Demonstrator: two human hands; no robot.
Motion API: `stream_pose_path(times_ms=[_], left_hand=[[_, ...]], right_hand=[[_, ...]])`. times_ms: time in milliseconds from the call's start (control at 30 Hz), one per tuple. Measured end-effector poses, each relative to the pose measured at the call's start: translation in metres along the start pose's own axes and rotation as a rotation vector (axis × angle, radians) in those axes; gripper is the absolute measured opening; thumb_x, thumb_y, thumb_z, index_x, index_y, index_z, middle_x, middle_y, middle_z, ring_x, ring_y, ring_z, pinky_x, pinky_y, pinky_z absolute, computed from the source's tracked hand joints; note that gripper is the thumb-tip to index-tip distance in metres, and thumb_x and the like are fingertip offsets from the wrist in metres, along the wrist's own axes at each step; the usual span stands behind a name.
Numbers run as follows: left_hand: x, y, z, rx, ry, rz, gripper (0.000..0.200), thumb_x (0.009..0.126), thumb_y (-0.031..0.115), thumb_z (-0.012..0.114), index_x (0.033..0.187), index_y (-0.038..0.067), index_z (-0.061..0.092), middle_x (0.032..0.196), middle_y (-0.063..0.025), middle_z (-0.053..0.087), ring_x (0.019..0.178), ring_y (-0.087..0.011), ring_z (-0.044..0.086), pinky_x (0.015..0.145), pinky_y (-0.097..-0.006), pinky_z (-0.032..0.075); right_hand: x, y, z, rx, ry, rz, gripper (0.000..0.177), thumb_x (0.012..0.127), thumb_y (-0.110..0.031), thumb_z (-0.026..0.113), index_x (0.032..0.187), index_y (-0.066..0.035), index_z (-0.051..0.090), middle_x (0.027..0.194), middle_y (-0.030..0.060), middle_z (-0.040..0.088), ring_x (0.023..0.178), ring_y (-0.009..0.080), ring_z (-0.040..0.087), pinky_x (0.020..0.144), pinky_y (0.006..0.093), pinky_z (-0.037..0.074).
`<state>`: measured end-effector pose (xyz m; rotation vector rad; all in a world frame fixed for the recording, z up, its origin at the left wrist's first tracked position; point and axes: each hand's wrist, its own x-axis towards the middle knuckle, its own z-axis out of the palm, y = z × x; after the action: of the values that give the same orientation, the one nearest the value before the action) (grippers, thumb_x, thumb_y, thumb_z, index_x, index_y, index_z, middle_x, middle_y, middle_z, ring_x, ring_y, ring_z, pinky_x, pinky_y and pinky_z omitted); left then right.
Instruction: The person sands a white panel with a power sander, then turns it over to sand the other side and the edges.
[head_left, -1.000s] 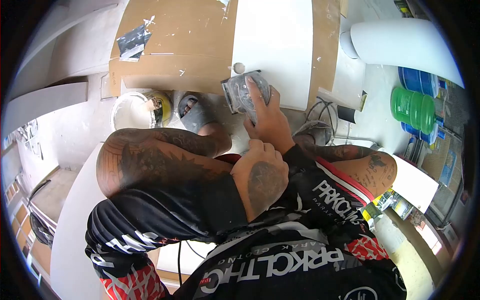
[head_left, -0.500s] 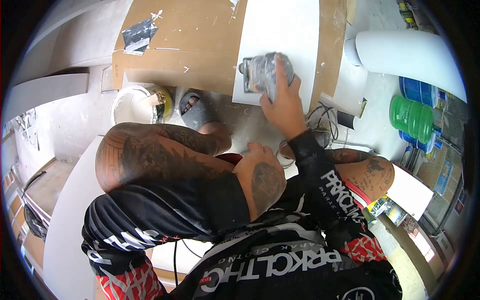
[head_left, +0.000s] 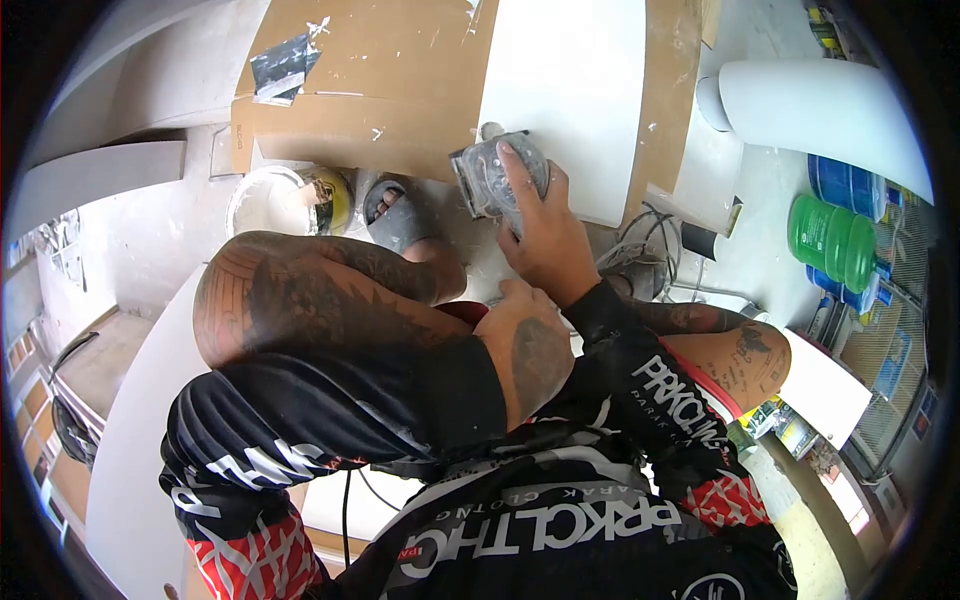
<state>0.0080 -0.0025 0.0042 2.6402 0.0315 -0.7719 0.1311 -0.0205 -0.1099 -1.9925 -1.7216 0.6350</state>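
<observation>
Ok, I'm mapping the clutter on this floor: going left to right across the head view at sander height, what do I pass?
White bucket → grey sandal → sander, in the right hand's grip → green bottle.

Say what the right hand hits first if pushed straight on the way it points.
The right hand, gripping the sander, has only bare white panel ahead; looks free, depth unclear.

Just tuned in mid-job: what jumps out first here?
The right hand presses a grey sander on the white panel at its lower edge, top centre. The tattooed left hand rests mid-frame, and a green bottle lies at right.
</observation>
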Motion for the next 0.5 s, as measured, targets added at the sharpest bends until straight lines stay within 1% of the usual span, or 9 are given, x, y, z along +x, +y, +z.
stream_pose_path(times_ms=[33, 100, 133, 200, 333, 400, 433, 467, 500], left_hand=[[0.002, 0.001, 0.001, -0.044, 0.003, -0.011, 0.02, 0.086, 0.022, 0.065, 0.096, 0.012, 0.079, 0.094, -0.0068, 0.074, 0.094, -0.0283, 0.066, 0.08, -0.0452, 0.046], [0.001, 0.002, 0.003, -0.099, -0.003, -0.027, 0.02, 0.086, 0.022, 0.066, 0.095, 0.012, 0.08, 0.093, -0.0065, 0.074, 0.093, -0.0283, 0.066, 0.081, -0.0456, 0.046], [-0.001, 0.001, 0.001, -0.086, 0.026, -0.031, 0.02, 0.086, 0.022, 0.065, 0.094, 0.012, 0.08, 0.093, -0.0066, 0.074, 0.093, -0.0281, 0.066, 0.081, -0.046, 0.045], [-0.002, 0.001, 0.001, -0.067, 0.056, -0.035, 0.019, 0.086, 0.022, 0.065, 0.094, 0.012, 0.08, 0.094, -0.0066, 0.074, 0.093, -0.0279, 0.066, 0.081, -0.0465, 0.045], [0.0, 0.002, 0.008, -0.021, 0.048, -0.018, 0.02, 0.087, 0.022, 0.065, 0.095, 0.012, 0.079, 0.093, -0.0077, 0.074, 0.092, -0.0278, 0.066, 0.083, -0.0466, 0.045], [0.0, 0.002, 0.005, 0.007, 0.071, -0.032, 0.02, 0.087, 0.022, 0.064, 0.095, 0.011, 0.079, 0.093, -0.0082, 0.074, 0.092, -0.0282, 0.066, 0.084, -0.0473, 0.045], [-0.001, 0.002, -0.001, -0.006, 0.032, -0.038, 0.018, 0.087, 0.022, 0.067, 0.095, 0.01, 0.078, 0.093, -0.0076, 0.072, 0.093, -0.0251, 0.065, 0.083, -0.0408, 0.045], [-0.002, 0.001, -0.006, -0.019, -0.007, -0.044, 0.017, 0.087, 0.022, 0.07, 0.095, 0.008, 0.076, 0.094, -0.0069, 0.071, 0.095, -0.0221, 0.064, 0.082, -0.0343, 0.045], [-0.003, 0.0, -0.009, -0.024, -0.004, -0.044, 0.017, 0.087, 0.022, 0.07, 0.095, 0.008, 0.076, 0.094, -0.0069, 0.071, 0.095, -0.0221, 0.064, 0.082, -0.0343, 0.045]], right_hand=[[0.001, -0.001, -0.001, 0.004, -0.007, 0.001, 0.087, 0.083, -0.008, 0.064, 0.16, -0.019, 0.026, 0.135, 0.0331, 0.038, 0.113, 0.057, 0.053, 0.094, 0.0524, 0.052], [0.008, -0.001, -0.003, 0.057, -0.003, 0.162, 0.087, 0.083, -0.009, 0.066, 0.16, -0.02, 0.026, 0.136, 0.0328, 0.038, 0.114, 0.0563, 0.054, 0.094, 0.0519, 0.052], [0.01, 0.0, -0.001, 0.062, -0.007, 0.163, 0.087, 0.083, -0.009, 0.066, 0.16, -0.02, 0.026, 0.136, 0.0328, 0.038, 0.114, 0.0563, 0.054, 0.094, 0.0519, 0.052], [0.013, 0.002, -0.003, 0.062, 0.102, 0.179, 0.088, 0.083, -0.009, 0.066, 0.16, -0.02, 0.025, 0.136, 0.0322, 0.038, 0.115, 0.056, 0.053, 0.095, 0.0523, 0.051], [-0.008, 0.012, -0.012, 0.064, 0.022, 0.188, 0.087, 0.084, -0.009, 0.064, 0.16, -0.018, 0.023, 0.136, 0.0322, 0.038, 0.117, 0.0559, 0.052, 0.097, 0.053, 0.05], [-0.026, 0.02, -0.015, 0.031, 0.046, 0.197, 0.085, 0.085, -0.008, 0.062, 0.16, -0.013, 0.022, 0.139, 0.0343, 0.036, 0.12, 0.0559, 0.049, 0.103, 0.0531, 0.045], [-0.033, 0.024, -0.017, 0.024, 0.04, 0.193, 0.085, 0.085, -0.008, 0.062, 0.16, -0.013, 0.022, 0.139, 0.0343, 0.036, 0.12, 0.0559, 0.049, 0.103, 0.0531, 0.045], [-0.039, 0.029, -0.019, -0.035, 0.104, 0.198, 0.087, 0.084, -0.009, 0.064, 0.16, -0.016, 0.022, 0.137, 0.0358, 0.036, 0.117, 0.0574, 0.052, 0.098, 0.0534, 0.049], [-0.043, 0.031, -0.02, -0.091, 0.169, 0.206, 0.09, 0.083, -0.009, 0.066, 0.161, -0.019, 0.022, 0.135, 0.0374, 0.036, 0.113, 0.0589, 0.054, 0.093, 0.0537, 0.053]])
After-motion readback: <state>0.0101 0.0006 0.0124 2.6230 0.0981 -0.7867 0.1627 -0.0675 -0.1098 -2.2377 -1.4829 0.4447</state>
